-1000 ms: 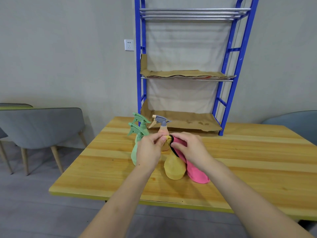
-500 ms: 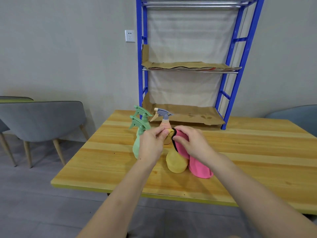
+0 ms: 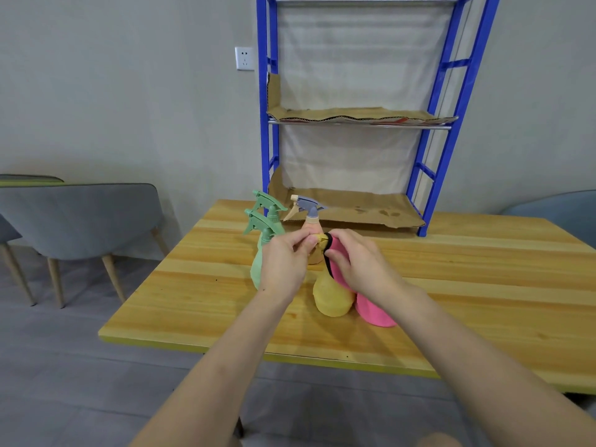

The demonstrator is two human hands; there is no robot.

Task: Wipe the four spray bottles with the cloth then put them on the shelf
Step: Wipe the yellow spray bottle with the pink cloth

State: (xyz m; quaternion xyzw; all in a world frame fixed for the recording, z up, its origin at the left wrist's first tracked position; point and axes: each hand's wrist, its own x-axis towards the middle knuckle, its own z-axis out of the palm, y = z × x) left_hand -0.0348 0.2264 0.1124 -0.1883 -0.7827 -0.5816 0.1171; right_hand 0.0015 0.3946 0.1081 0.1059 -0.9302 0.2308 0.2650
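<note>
With L hand [image 3: 283, 269] pinching top of yellow bottle [image 3: 330, 296] (upright just below both hands) and R hand [image 3: 358, 266] gripping pink cloth [image 3: 374, 312] at its neck, wipe neck-to-base, turning bottle, w/o tipping it.

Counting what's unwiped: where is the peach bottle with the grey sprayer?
Head view, near the middle: the peach bottle stands on the table behind the yellow bottle, right of the two green bottles, before the blue shelf.

The left hand [image 3: 283, 266] pinches the top of a round yellow plastic spray bottle [image 3: 330, 300] on the wooden table [image 3: 483, 285] while the right hand [image 3: 359, 267] holds a black-edged pink cloth [image 3: 374, 312] against it.
</note>
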